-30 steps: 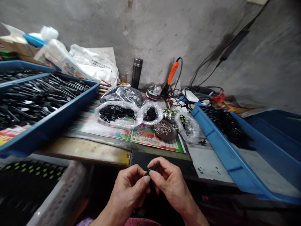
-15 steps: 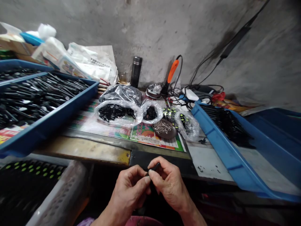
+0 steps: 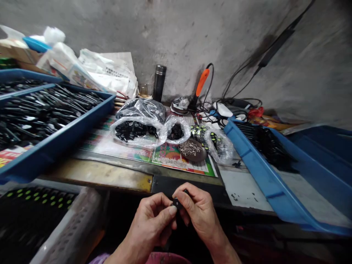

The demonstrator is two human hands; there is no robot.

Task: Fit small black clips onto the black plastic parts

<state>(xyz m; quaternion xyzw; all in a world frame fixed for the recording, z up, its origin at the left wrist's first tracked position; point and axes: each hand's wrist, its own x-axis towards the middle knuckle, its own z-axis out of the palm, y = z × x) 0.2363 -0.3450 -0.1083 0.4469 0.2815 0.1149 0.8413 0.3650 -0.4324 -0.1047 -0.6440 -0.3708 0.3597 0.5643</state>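
Note:
Low in the head view, my left hand point(image 3: 152, 220) and my right hand point(image 3: 199, 212) meet in front of the bench edge. Between their fingertips they pinch a small black plastic part point(image 3: 178, 202). Its exact shape is mostly hidden by my fingers. The nearest objects on the bench are a brown dish of small metal screws point(image 3: 189, 149) and clear plastic bags of black parts point(image 3: 137, 132), both well beyond my hands.
A blue tray of long black pieces point(image 3: 55, 124) sits at left, and another blue tray point(image 3: 255, 150) at right. A grey perforated crate point(image 3: 79, 223) stands at lower left. An orange-handled tool point(image 3: 202, 82), tangled cables, a steel flask point(image 3: 159, 82) and a concrete wall lie behind.
The black part has turned in my fingers, now showing a broader face instead of its narrow end. My hands have barely shifted, and the view has moved slightly.

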